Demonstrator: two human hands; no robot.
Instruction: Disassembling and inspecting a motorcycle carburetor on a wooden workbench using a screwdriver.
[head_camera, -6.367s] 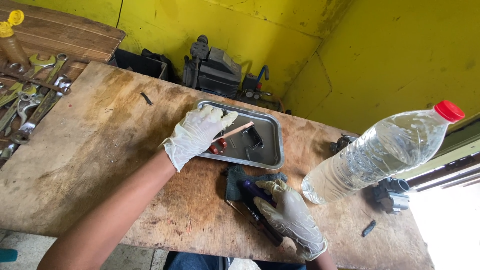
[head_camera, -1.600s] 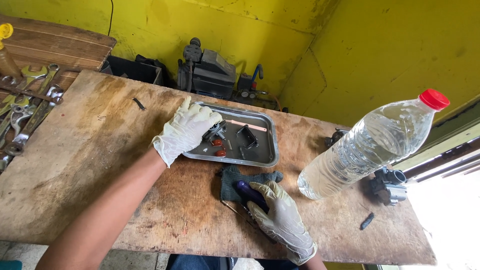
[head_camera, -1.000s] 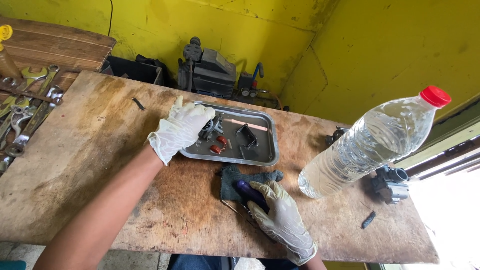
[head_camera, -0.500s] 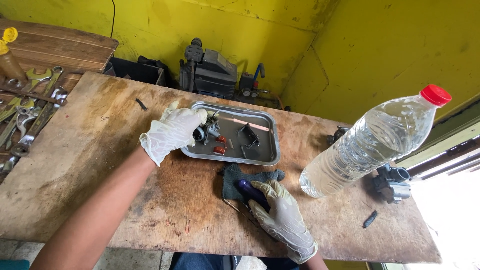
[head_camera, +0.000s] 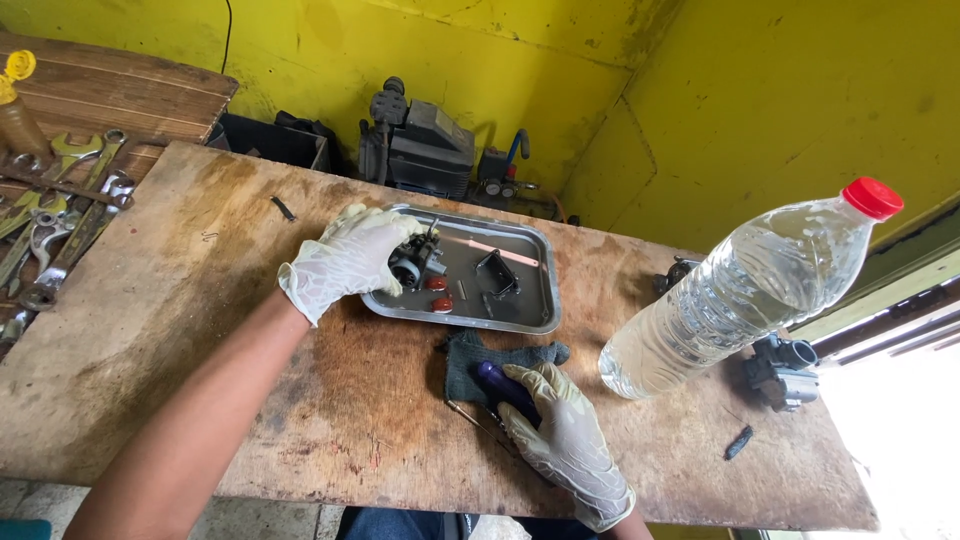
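1. over the near-left corner of the metal tray (head_camera: 520, 318) — left hand (head_camera: 340, 262) gloved, fingers curled shut around a small dark carburetor body (head_camera: 413, 260), held just above the tray floor.
2. best kept low over the tray while lifting, so any loose bit drops back among the red caps (head_camera: 438, 293) and the black bracket (head_camera: 497, 274) rather than onto the table (head_camera: 180, 330).
3. worth a firm grip on the casting itself, not on the thin levers sticking up — likely slippery in thin gloves.
4. near the front edge of the table, right hand (head_camera: 565, 445) closed over the purple handle of a screwdriver (head_camera: 500, 385), resting on a dark cloth (head_camera: 480, 362); tip hidden.
5. hands well apart: carburetor body up and to the left of the right hand, tray rim between them.
6. clear plastic bottle (head_camera: 745, 290) with red cap standing close on the right — wise to swing the elbow clear of it.
7. spanners (head_camera: 60, 225) far left, out of reach of either hand.
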